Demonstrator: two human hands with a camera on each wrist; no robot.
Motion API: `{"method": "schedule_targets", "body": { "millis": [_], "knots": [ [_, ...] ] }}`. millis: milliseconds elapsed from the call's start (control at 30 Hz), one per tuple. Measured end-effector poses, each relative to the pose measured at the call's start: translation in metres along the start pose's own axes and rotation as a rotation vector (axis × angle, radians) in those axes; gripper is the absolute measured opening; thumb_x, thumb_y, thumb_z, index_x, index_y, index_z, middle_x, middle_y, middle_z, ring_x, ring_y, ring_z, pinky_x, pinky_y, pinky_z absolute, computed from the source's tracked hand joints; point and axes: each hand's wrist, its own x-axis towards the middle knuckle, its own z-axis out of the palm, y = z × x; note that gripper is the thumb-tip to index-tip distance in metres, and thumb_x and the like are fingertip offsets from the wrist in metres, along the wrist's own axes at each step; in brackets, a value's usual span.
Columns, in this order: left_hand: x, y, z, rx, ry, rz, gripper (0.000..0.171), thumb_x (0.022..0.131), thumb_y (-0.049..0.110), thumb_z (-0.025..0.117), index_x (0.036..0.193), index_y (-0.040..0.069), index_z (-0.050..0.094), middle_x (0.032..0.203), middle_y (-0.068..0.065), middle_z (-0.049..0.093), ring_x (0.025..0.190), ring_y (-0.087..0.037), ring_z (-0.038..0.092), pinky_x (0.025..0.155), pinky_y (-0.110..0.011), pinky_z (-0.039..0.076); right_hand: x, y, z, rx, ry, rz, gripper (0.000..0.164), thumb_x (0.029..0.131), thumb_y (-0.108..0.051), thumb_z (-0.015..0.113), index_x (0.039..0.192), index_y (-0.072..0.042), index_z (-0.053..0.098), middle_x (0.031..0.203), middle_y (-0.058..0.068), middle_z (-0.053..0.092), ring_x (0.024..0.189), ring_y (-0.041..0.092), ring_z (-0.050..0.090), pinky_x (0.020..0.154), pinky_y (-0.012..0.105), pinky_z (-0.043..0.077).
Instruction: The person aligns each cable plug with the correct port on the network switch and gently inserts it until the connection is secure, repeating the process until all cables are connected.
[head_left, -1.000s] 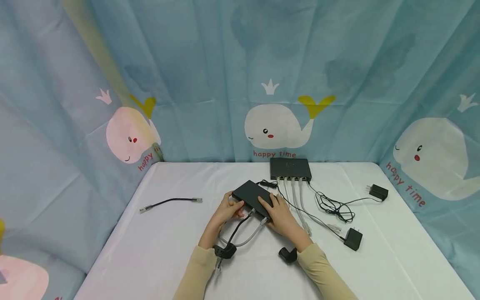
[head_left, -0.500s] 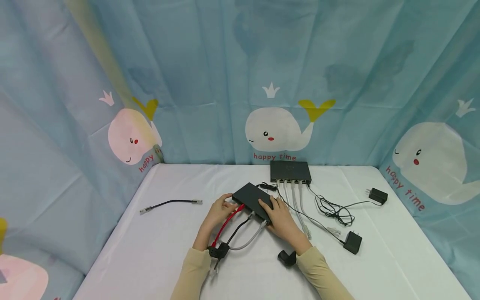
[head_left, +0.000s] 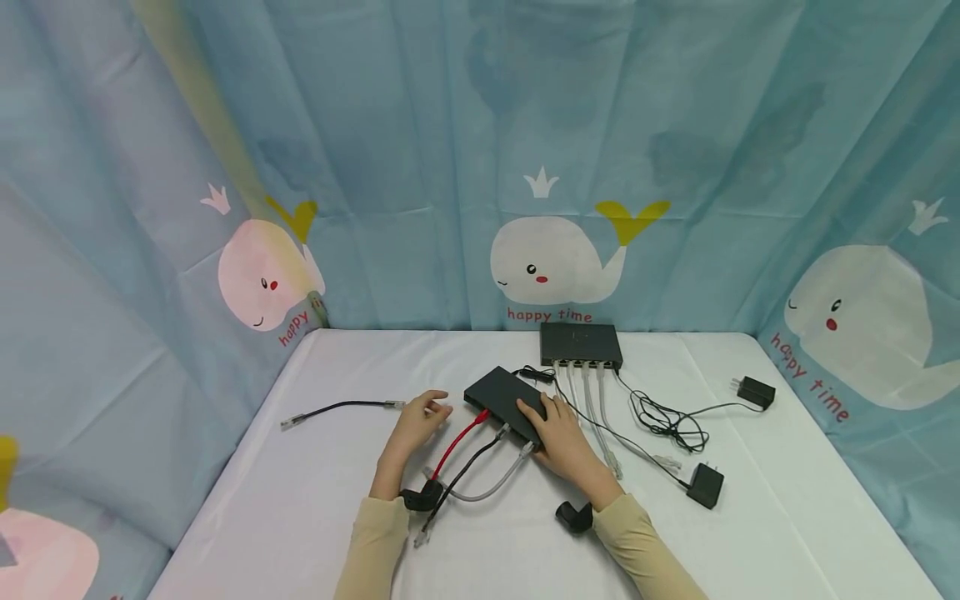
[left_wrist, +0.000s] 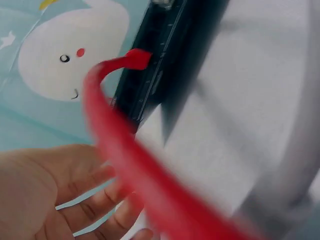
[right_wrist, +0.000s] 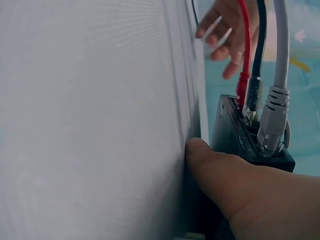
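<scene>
My right hand grips the right end of a black network switch, fingers on top; in the right wrist view the thumb lies along its underside. A red network cable, a black cable and a grey cable are plugged into its near side. My left hand is apart from the switch, fingers loosely spread and holding nothing. In the left wrist view it lies beside the red cable. A short black cable lies just left of this hand, its right plug close to the fingers.
A second black switch stands at the table's back edge with several grey cables in it. To the right lie a coiled power cord and two power adapters, one farther back and one nearer. Curtains surround the white table.
The red cable has come into view, plugged into the switch. My left hand has let go and moved left toward the short black cable. My right hand stays on the switch.
</scene>
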Motion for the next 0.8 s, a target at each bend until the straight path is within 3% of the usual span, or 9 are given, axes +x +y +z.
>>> {"method": "schedule_targets", "body": {
  "millis": [233,433,567,667,800],
  "knots": [
    [-0.003,-0.008,-0.018,0.095,0.053,-0.001,0.032,0.09,0.015,0.061,0.118,0.001,0.06,0.095,-0.012,0.064,0.084,-0.024,0.06,0.065,-0.034,0.05,-0.001,0.001,0.001,-0.001,0.002,0.004,0.084,0.072,-0.027,0.08,0.144,-0.02,0.036,0.135,0.028,0.04,0.123,0.049,0.039,0.103,0.056,0.033],
    [-0.003,-0.019,-0.031,0.139,0.11,0.006,0.029,0.09,0.014,0.061,0.115,-0.001,0.062,0.094,-0.012,0.062,0.091,-0.029,0.058,0.076,-0.043,0.049,-0.001,0.001,0.002,-0.006,0.011,0.0,0.084,0.072,-0.027,0.08,0.144,-0.02,0.037,0.135,0.028,0.04,0.123,0.048,0.039,0.102,0.056,0.033],
    [-0.001,-0.029,-0.038,0.184,0.165,0.044,0.026,0.088,0.009,0.062,0.112,-0.002,0.064,0.092,-0.015,0.061,0.093,-0.032,0.057,0.081,-0.047,0.047,0.0,0.001,0.002,0.001,0.013,-0.001,0.084,0.072,-0.025,0.081,0.144,-0.02,0.037,0.136,0.028,0.039,0.123,0.048,0.039,0.102,0.056,0.033],
    [-0.001,-0.034,-0.042,0.221,0.198,0.061,0.025,0.088,0.007,0.062,0.111,-0.002,0.065,0.1,-0.02,0.061,0.1,-0.036,0.054,0.087,-0.05,0.044,0.0,0.001,0.0,0.005,0.015,-0.004,0.084,0.072,-0.025,0.08,0.144,-0.02,0.037,0.136,0.028,0.04,0.124,0.048,0.039,0.102,0.056,0.034],
    [-0.003,-0.038,-0.044,0.257,0.213,0.026,0.026,0.089,0.008,0.06,0.113,-0.002,0.063,0.115,-0.023,0.057,0.111,-0.04,0.049,0.094,-0.052,0.04,-0.001,0.0,-0.001,0.009,0.019,-0.005,0.082,0.073,-0.025,0.08,0.143,-0.02,0.037,0.136,0.028,0.04,0.123,0.048,0.039,0.102,0.056,0.034]
  ]
}}
